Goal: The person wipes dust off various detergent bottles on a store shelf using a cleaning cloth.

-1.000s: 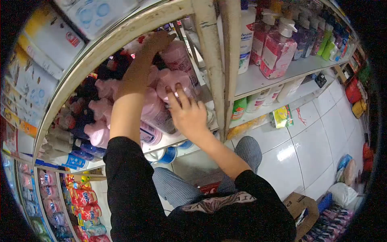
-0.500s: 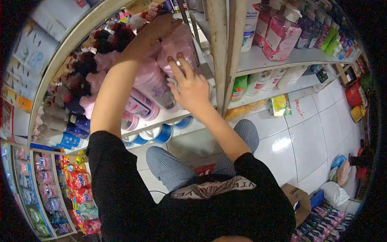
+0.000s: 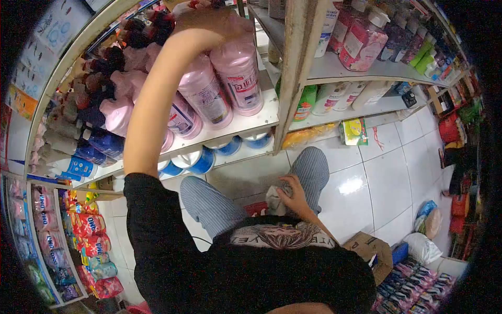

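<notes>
One pink bottle (image 3: 240,78) at shelf (image 3: 251,121) front edge, left hand (image 3: 212,23) closed over its cap, right hand (image 3: 294,194) below shelf pinching cloth (image 3: 274,200); one-handed pull liable to tip neighbouring bottles (image 3: 204,97) off.

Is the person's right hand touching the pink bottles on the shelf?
No, the right hand is down by the knee holding a pale cloth; only the left hand rests on a pink bottle.
</notes>
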`<state>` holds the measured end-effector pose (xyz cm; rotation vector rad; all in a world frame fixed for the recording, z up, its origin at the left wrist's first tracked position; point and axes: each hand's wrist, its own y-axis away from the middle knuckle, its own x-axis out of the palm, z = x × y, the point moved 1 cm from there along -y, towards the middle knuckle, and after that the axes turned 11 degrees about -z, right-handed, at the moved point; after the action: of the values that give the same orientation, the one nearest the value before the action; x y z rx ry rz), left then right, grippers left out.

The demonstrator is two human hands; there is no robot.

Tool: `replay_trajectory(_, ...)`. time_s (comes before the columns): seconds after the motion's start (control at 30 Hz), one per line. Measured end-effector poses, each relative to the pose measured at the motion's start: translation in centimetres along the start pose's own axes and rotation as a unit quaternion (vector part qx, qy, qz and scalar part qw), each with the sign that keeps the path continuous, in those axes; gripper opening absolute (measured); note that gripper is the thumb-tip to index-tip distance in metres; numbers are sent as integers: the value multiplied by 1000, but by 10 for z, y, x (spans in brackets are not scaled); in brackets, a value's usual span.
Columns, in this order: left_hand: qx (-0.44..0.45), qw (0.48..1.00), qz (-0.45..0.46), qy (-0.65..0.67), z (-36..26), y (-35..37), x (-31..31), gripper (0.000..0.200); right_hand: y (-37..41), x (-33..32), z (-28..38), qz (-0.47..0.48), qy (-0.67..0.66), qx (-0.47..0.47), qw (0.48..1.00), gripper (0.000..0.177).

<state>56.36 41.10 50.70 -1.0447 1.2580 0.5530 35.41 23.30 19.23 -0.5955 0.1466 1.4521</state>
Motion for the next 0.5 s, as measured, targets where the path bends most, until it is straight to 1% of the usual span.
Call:
replay_trajectory(0.03,42,998,15,-37,-2,4,-1,44,2,-4,-2,1,2,0,1000,32)
replay_trajectory(0.07,-44,987,8,-157,8,2,23,48,4,-8,-5,-4,10,16,1000,29)
replay_trajectory(0.1,-50,986,8,-157,18,-1,39,48,4,-11,-6,-7,17,31,999,27)
replay_trajectory(0.17,-59,992,-111,-32,39,-5,58,46,0,-11,-7,-4,5,30,1000,26)
replay_trajectory(0.2,-32,994,-96,50,45,-5,59,46,-4,-10,-7,-9,-7,32,999,24)
replay_trajectory(0.23,-37,993,-98,46,50,-4,60,46,-9,-8,-5,-5,-9,27,1000,24)
replay_trajectory(0.3,-12,990,-110,92,38,-3,48,52,-17,-6,1,-17,-6,-7,1000,23)
replay_trajectory(0.33,-20,989,-94,111,39,-4,47,51,-18,-5,5,-12,-7,-12,1000,23)
replay_trajectory(0.37,-27,989,-99,108,41,-5,48,51,-20,-3,8,-18,-15,-12,1000,23)
replay_trajectory(0.43,3,983,-162,84,43,-6,50,51,-24,-3,11,-20,-20,-20,999,22)
replay_trajectory(0.5,-3,981,-166,96,41,-4,46,49,-22,-1,13,-20,-29,-33,999,21)
